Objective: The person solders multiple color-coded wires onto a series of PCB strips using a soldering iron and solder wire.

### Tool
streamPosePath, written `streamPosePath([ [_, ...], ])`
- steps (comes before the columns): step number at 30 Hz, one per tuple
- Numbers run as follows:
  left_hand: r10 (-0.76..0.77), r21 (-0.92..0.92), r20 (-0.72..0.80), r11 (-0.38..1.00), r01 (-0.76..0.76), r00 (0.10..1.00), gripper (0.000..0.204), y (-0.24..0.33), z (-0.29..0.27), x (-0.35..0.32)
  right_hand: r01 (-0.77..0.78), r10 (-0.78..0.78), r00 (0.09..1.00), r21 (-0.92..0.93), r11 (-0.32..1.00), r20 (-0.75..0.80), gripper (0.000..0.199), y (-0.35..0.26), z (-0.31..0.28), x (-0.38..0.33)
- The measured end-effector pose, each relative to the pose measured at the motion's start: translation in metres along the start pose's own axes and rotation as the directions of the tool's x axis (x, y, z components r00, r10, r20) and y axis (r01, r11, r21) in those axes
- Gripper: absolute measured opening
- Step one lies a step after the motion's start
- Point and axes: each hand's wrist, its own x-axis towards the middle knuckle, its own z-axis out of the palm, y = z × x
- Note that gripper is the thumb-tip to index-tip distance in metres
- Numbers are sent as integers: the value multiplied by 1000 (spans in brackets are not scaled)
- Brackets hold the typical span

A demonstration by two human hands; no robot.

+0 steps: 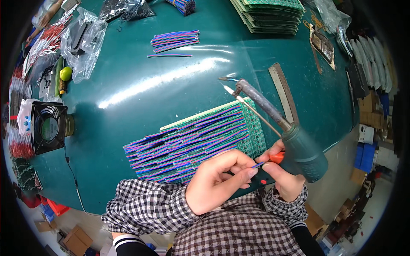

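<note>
My left hand [220, 177] is closed, with thumb and forefinger pinching a thin blue wire strand [258, 165]. Close beside it, my right hand [284, 177] is closed around a soldering gun [305, 151] with a green handle and an orange-red trigger [277, 157]. The gun's grey metal barrel points up and to the left, and a thin feed tube runs alongside. The right thumb and forefinger meet near the wire's end; the other right fingers are largely hidden. Under and beyond my hands lies a green circuit board panel [255, 130], covered with rows of blue, red and green wires [188, 145].
A wire bundle [175, 39] lies farther back on the green table mat [128, 68]. Stacked circuit boards [269, 19] stand at the back. A flat metal bar [283, 91] rests right of the panel. At left are a black fan [49, 128] and plastic bags [83, 42].
</note>
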Motion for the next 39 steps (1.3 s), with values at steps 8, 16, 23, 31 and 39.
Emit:
streamPosePath([
  [8, 17, 22, -64, 1000, -16, 998, 12, 1, 4, -2, -159, 159, 987, -4, 987, -28, 39, 2, -1, -7],
  [16, 396, 625, -102, 739, -251, 912, 15, 34, -18, -15, -106, 130, 977, 145, 984, -168, 45, 2, -16, -6],
  [23, 627, 887, 95, 300, -352, 773, 28, 38, -1, -2, 51, 0, 991, 374, 926, -136, 53, 26, -71, -23],
  [31, 532, 928, 372, -238, -287, 761, 39, -14, -1, 31, 115, -100, 979, 78, 990, -178, 77, 31, -112, -67],
  [39, 560, 930, 367, -237, -282, 743, 39, -14, -1, 34, -195, 189, 965, -17, 981, -184, 79, 7, -105, -89],
])
